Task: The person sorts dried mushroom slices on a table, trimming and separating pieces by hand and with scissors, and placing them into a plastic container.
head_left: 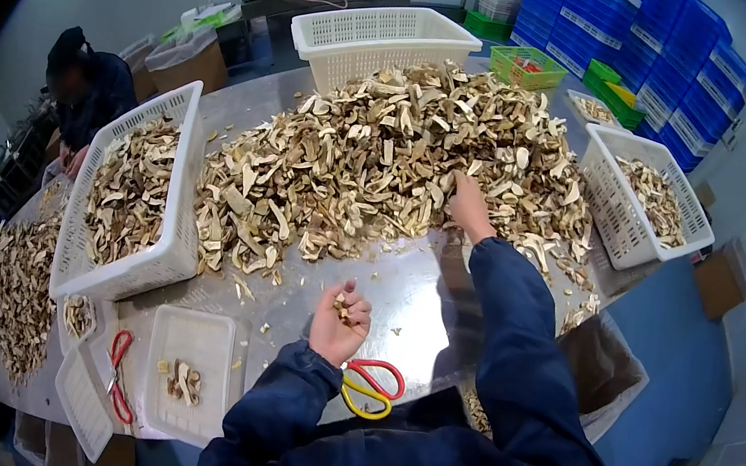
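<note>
A large heap of dried mushroom slices (pixel 384 154) covers the middle of the metal table (pixel 394 284). My left hand (pixel 341 322) is near the table's front edge, palm up, with its fingers curled around a few small mushroom pieces (pixel 342 307). Reaching forward, my right hand (pixel 469 205) touches the front right part of the heap with its fingers pressed together; what they hold, if anything, is hidden. Scissors with red and yellow handles (pixel 373 388) lie just right of my left wrist.
White baskets of slices stand left (pixel 173 233) and right (pixel 624 211); another white basket (pixel 386 35) is behind the heap. A shallow tray (pixel 196 327) and red-handled scissors (pixel 118 369) lie front left. A co-worker (pixel 92 93) is at the far left. Blue crates (pixel 602 27) stand back right.
</note>
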`<action>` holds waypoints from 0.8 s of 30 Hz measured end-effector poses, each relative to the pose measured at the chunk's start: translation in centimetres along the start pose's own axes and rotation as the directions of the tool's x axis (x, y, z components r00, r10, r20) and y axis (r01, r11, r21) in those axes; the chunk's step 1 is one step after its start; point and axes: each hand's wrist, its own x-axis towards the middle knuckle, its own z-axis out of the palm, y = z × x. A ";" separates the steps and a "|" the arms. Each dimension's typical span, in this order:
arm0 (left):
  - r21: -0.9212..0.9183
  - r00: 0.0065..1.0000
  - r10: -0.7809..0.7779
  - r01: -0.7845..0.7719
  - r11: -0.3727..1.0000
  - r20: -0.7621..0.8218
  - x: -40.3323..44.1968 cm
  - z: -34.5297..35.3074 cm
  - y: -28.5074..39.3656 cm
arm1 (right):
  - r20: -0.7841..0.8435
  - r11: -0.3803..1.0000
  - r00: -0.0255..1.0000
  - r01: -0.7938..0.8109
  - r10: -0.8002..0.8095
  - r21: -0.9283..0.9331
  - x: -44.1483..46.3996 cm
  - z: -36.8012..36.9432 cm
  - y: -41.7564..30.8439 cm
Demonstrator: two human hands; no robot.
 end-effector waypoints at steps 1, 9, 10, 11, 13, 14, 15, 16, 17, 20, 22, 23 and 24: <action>-0.020 1.000 -0.011 0.011 1.000 0.024 0.8 -0.5 0.3 | 0.026 0.997 0.999 -0.025 0.026 -0.068 0.2 0.2 -0.9; 0.046 0.993 -0.042 0.037 0.998 0.110 4.7 -3.0 3.2 | 0.407 0.981 0.903 0.180 -0.136 -0.072 -3.6 -1.7 -6.6; 0.089 0.994 -0.035 0.026 0.996 0.103 4.9 -3.4 3.4 | 0.455 0.967 0.854 0.247 -0.251 0.069 -4.1 -1.7 -6.2; 0.090 0.994 -0.048 0.039 0.995 0.099 4.9 -4.0 3.7 | 0.483 0.931 0.796 0.294 -0.364 0.216 -4.6 -2.3 -6.5; 0.092 0.993 -0.067 0.058 0.994 0.099 5.1 -4.8 4.0 | 0.495 0.960 0.844 0.075 -0.206 0.271 -5.2 -4.2 -7.7; 0.098 0.994 -0.071 0.063 0.993 0.085 4.9 -4.9 4.0 | 0.451 0.962 0.884 -0.005 -0.124 0.274 -5.0 -3.7 -6.5; 0.109 0.995 -0.074 0.066 0.992 0.073 4.9 -4.9 4.1 | 0.402 0.955 0.915 -0.082 -0.040 0.283 -4.4 -2.9 -4.9; 0.124 0.995 -0.079 0.071 0.990 0.062 4.9 -4.6 4.2 | 0.279 0.987 0.960 -0.013 -0.033 0.161 -3.8 -2.2 -4.1; 0.108 0.996 -0.066 0.060 0.992 0.057 4.9 -4.5 4.2 | 0.153 0.999 0.987 0.039 -0.043 0.027 -3.2 -1.4 -3.3; 0.074 1.000 -0.022 0.022 0.997 -0.007 4.8 -4.3 4.1 | 0.012 0.997 0.998 0.057 -0.057 -0.048 -1.0 2.3 -2.1; 0.032 1.000 0.007 -0.007 0.999 -0.016 4.6 -4.3 4.2 | 0.032 0.999 0.999 0.011 -0.009 -0.042 -1.0 3.8 -3.2; 0.012 1.000 0.024 -0.024 1.000 -0.017 4.6 -4.2 4.2 | 0.081 0.999 0.996 -0.026 0.029 -0.035 -1.0 3.8 -3.9; -0.006 0.999 0.029 -0.029 1.000 -0.021 4.5 -4.0 4.2 | 0.130 0.997 0.989 -0.065 0.068 -0.032 -1.0 3.7 -4.5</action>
